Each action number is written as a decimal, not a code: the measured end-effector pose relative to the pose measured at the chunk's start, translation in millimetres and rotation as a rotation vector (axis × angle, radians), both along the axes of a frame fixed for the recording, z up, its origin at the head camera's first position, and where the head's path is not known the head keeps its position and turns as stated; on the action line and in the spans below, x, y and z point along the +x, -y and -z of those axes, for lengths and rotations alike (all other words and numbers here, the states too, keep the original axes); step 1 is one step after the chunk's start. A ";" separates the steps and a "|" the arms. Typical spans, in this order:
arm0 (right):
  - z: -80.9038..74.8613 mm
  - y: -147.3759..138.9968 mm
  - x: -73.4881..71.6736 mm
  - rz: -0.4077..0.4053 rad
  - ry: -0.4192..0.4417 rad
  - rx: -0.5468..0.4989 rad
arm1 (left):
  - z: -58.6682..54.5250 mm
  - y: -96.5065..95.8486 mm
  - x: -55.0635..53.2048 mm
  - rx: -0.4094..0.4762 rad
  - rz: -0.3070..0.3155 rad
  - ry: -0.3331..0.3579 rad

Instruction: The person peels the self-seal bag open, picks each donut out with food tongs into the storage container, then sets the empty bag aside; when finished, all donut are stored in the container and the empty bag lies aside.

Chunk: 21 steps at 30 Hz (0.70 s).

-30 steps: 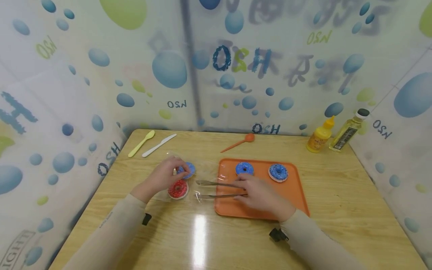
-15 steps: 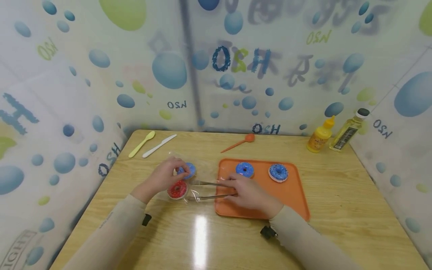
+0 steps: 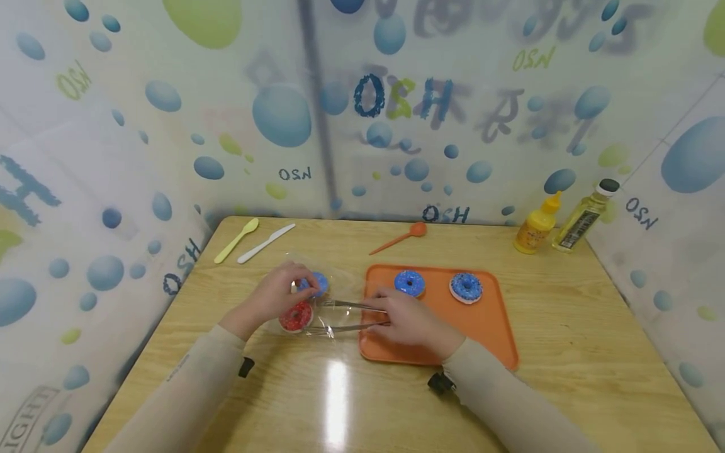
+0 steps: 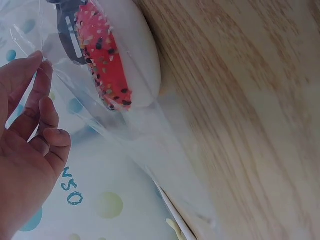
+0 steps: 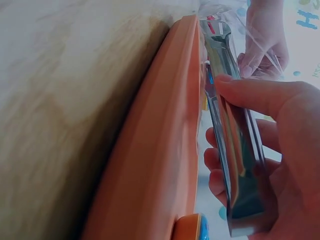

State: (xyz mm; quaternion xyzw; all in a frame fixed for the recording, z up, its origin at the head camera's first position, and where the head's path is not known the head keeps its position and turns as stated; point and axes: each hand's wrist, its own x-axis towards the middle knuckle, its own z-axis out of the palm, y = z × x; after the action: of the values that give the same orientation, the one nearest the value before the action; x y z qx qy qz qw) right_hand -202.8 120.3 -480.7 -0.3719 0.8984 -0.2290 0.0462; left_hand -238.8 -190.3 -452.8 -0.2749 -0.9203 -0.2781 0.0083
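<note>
My left hand pinches the edge of a clear plastic bag between thumb and fingertips. Inside the bag lie a red sprinkled donut and a blue donut, partly covered by the left hand in the head view. My right hand grips metal tongs, thumb on one arm and fingers curled on the other. The tongs' arms are spread, and their tips reach left into the bag, close by the red donut. In the left wrist view a dark tong tip overlaps the red donut's face.
Under the right hand is an orange tray bearing two more blue donuts, one plain and one sprinkled. Along the back lie a yellow spoon, a white knife and an orange spoon. A yellow squeeze bottle and an oil bottle stand back right.
My right hand has moved left with the tongs, bringing their tips further into the bag beside the red donut. The left hand keeps its hold on the bag, nearly still.
</note>
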 end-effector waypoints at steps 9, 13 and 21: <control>-4.4 12.5 -2.5 0.010 0.005 0.028 | -0.2 0.1 -0.2 0.003 -0.002 -0.009; -2.8 9.6 0.5 0.008 -0.030 0.014 | 0.8 0.9 -1.3 0.011 0.005 -0.010; 2.7 -13.1 13.4 0.014 -0.040 -0.049 | 5.2 5.1 0.0 0.012 0.000 -0.015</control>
State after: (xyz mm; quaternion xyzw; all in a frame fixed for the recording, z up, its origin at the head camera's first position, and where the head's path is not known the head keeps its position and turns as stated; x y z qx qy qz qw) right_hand -189.3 133.3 -483.4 -0.3710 0.8959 -0.2438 0.0177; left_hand -238.8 -195.5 -458.0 -0.2770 -0.9186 -0.2814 0.0171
